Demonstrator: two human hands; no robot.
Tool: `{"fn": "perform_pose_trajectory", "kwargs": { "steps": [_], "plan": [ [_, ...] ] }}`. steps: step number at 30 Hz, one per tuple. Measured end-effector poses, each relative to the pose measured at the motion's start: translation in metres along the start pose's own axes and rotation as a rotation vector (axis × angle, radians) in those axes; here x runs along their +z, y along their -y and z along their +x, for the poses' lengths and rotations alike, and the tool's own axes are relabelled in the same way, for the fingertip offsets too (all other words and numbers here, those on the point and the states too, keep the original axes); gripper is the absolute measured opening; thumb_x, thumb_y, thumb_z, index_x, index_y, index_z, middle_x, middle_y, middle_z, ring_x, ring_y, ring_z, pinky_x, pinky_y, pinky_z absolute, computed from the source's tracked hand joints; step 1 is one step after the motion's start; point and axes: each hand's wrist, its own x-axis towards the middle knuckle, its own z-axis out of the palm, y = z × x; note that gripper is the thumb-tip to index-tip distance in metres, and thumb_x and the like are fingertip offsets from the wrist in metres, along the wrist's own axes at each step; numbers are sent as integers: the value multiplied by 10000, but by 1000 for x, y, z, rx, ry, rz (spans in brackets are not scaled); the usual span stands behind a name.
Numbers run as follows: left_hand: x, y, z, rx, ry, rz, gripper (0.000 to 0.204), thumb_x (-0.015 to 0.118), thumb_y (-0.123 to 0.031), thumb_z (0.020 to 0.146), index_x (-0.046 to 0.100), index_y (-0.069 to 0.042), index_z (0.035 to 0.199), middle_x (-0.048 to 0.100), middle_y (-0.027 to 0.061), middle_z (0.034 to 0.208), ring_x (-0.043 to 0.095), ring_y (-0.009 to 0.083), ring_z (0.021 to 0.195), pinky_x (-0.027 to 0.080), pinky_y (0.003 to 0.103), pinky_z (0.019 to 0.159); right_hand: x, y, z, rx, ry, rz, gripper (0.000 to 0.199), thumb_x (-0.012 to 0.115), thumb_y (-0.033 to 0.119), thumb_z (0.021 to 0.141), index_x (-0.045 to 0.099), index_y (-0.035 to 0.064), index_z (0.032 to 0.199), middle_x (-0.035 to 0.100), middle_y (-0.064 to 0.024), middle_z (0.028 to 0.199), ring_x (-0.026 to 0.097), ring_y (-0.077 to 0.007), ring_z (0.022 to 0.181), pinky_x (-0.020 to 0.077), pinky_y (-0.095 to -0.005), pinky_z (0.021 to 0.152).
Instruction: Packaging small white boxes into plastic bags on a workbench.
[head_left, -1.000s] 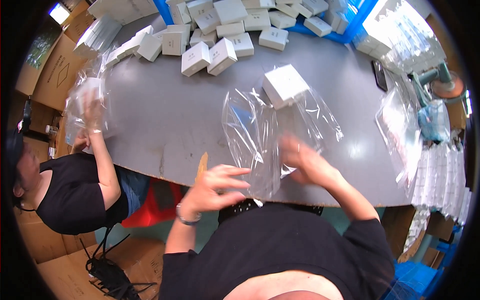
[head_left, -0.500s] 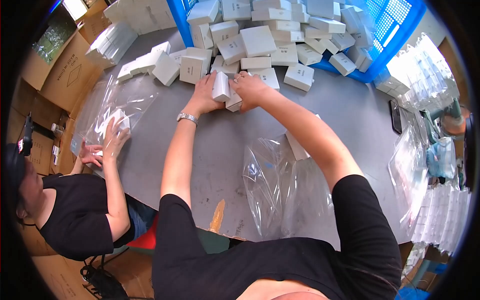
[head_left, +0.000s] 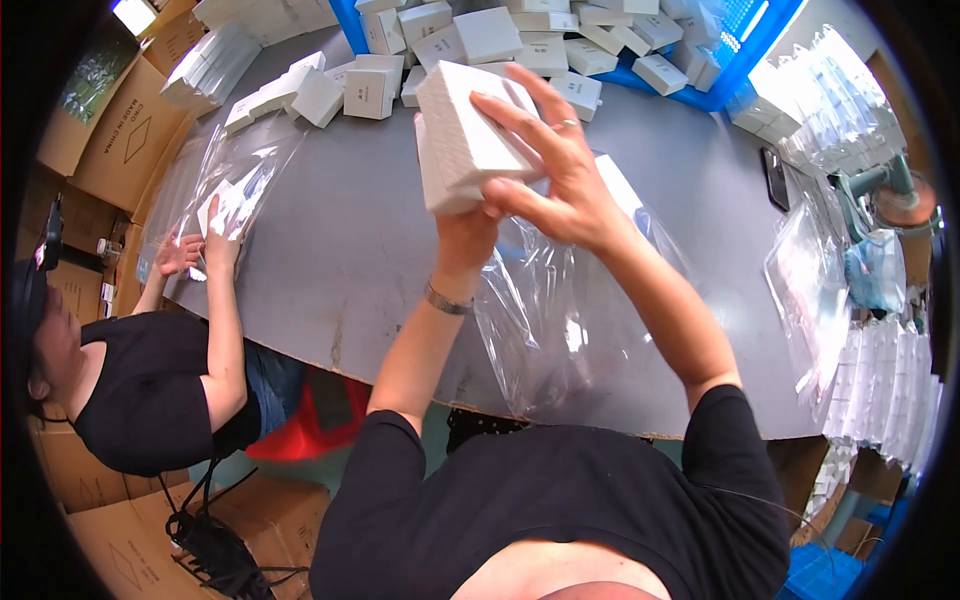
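While held, white boxes (head_left: 462, 135) unbagged.

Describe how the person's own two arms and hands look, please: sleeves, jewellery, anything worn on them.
Both forearms are bare; short black sleeves end above the elbows. The left hand has a thin metal bracelet around its wrist. The right hand wears a slim ring on one finger. No gloves and no watch face show.

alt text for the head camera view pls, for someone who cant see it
Seen from above, a person's right hand and left hand hold white boxes above a grey table, over a clear plastic bag. More white boxes lie at the far edge, and a co-worker on the left handles another bag.
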Motion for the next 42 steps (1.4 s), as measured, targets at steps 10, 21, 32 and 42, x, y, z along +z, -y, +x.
{"fn": "perform_pose_trajectory", "kwargs": {
  "steps": [10, 21, 32, 42],
  "plan": [
    [107, -9, -116, 411, 239, 604, 1178, 812, -464, 775, -7, -99, 1539, 292, 121, 1489, 382, 244, 1356, 341, 420, 1141, -69, 92, -155, 369, -286, 355, 925, 845, 265, 595, 378, 107, 1378, 311, -241, 1501, 374, -409, 1379, 349, -526, 1088],
    [179, 33, -226, 418, 503, 535, 1401, 937, -445, 590, 14, 54, 1520, 258, 270, 1483, 293, 403, 1364, 308, 498, 1133, -107, 119, -305, 402, -654, 355, 913, 883, 400, 628, 337, 108, 1298, 220, -222, 1510, 442, -370, 1304, 438, -496, 1017],
    [171, 14, -225, 199, 765, 626, 1114, 883, -269, 665, 198, -1, 1502, 145, 262, 1568, 147, 451, 1467, 255, 526, 1181, -135, 106, -333, 529, -615, -116, 794, 819, 185, 585, 474, 118, 1296, 402, -186, 1412, 432, -339, 1293, 405, -484, 1041],
    [59, -72, -190, 222, 483, 1571, 475, 662, 51, 704, 753, -211, 1090, 402, 80, 1538, 305, 334, 1353, 257, 447, 1097, -131, 82, -330, 535, -138, -309, 640, 773, 244, 541, 676, 133, 1164, 482, -199, 1361, 467, -374, 1268, 428, -511, 1018]
  ]
}}
